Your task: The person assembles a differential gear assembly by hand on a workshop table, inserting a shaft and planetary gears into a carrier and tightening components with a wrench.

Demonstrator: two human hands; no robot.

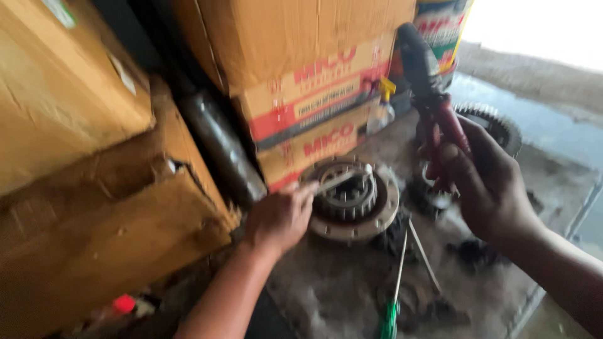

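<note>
My left hand (279, 216) is closed around a flat metal tool (339, 181) whose tip lies across a round clutch hub (377, 216) with a toothed inner ring, resting on a dirty grey surface. My right hand (487, 182) is raised to the right of the hub and grips red-handled pliers (440, 119), their dark head pointing up and away. The picture is blurred by motion.
Stacked cardboard boxes (301, 69) stand behind the hub and more boxes (94, 207) fill the left. A dark cylinder (223, 147) leans between them. A toothed gear (496, 122) lies far right, a green-handled screwdriver (392, 301) near the front, a small bottle (380, 113) by the boxes.
</note>
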